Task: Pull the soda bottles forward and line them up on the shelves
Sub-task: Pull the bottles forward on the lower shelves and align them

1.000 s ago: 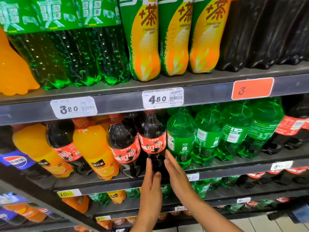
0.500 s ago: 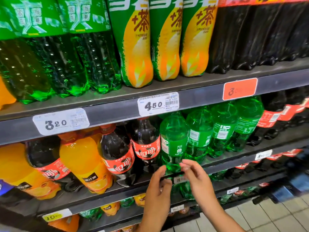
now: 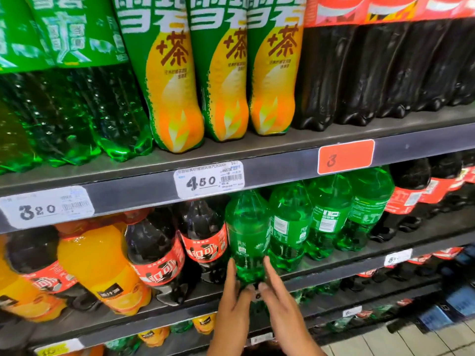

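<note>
A green soda bottle (image 3: 246, 237) stands at the front edge of the middle shelf (image 3: 334, 272), leftmost in a row of green bottles (image 3: 326, 222). My left hand (image 3: 235, 301) lies with straight fingers against the bottle's lower left side. My right hand (image 3: 276, 294) lies against its lower right side, fingers straight. The two thumbs meet under the bottle's base at the shelf lip. Left of it stand dark cola bottles with red labels (image 3: 205, 240) and an orange soda bottle (image 3: 100, 265).
The shelf above (image 3: 282, 160) carries tall green bottles, yellow-green tea bottles (image 3: 221, 73) and dark cola bottles. Price tags 3.20 (image 3: 46, 208) and 4.50 (image 3: 208, 179) hang on its lip. Lower shelves hold more bottles. Tiled floor shows at bottom right.
Both hands have risen from the shelf lip, where they handled a small tag, to either side of the green bottle's base. The view has moved closer and to the right.
</note>
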Demonstrator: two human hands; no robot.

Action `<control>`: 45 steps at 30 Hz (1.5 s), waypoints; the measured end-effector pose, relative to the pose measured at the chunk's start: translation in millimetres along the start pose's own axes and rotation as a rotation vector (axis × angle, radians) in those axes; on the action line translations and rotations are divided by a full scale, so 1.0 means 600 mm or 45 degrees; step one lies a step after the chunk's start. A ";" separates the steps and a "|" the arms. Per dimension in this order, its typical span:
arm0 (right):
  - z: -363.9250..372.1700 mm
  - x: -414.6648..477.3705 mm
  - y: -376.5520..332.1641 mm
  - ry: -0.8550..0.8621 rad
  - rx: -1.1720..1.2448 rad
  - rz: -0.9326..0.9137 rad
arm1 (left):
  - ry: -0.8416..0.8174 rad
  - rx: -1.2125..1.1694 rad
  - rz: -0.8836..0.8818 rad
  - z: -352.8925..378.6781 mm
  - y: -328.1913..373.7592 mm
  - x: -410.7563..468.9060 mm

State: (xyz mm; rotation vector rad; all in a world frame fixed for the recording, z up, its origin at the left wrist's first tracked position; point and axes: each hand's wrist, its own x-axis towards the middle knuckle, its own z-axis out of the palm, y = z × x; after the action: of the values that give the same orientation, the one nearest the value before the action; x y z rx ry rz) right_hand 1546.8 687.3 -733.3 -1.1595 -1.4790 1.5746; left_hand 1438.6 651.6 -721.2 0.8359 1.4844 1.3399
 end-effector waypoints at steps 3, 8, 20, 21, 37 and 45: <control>-0.022 0.002 0.005 -0.057 0.028 -0.002 | 0.138 -0.090 0.025 0.002 0.011 0.008; -0.060 0.042 -0.020 -0.144 0.079 0.024 | 0.261 -0.059 0.042 0.030 -0.006 -0.013; -0.042 0.021 0.009 -0.100 0.022 -0.049 | 0.331 -0.049 -0.031 0.024 0.017 -0.004; -0.046 0.027 0.005 -0.073 0.032 -0.036 | 0.357 -0.043 -0.016 0.029 0.015 -0.010; -0.077 0.013 -0.010 -0.062 -0.037 -0.201 | 0.453 0.043 0.002 0.054 -0.005 -0.014; -0.170 0.047 -0.028 0.215 -0.064 -0.078 | 0.214 0.097 0.014 0.147 -0.002 -0.034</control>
State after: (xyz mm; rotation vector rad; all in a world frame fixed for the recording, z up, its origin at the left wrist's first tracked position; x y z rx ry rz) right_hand 1628.6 754.5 -716.9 -1.2326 -1.4363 1.3702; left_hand 1528.4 662.6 -715.4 0.7963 1.6718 1.3973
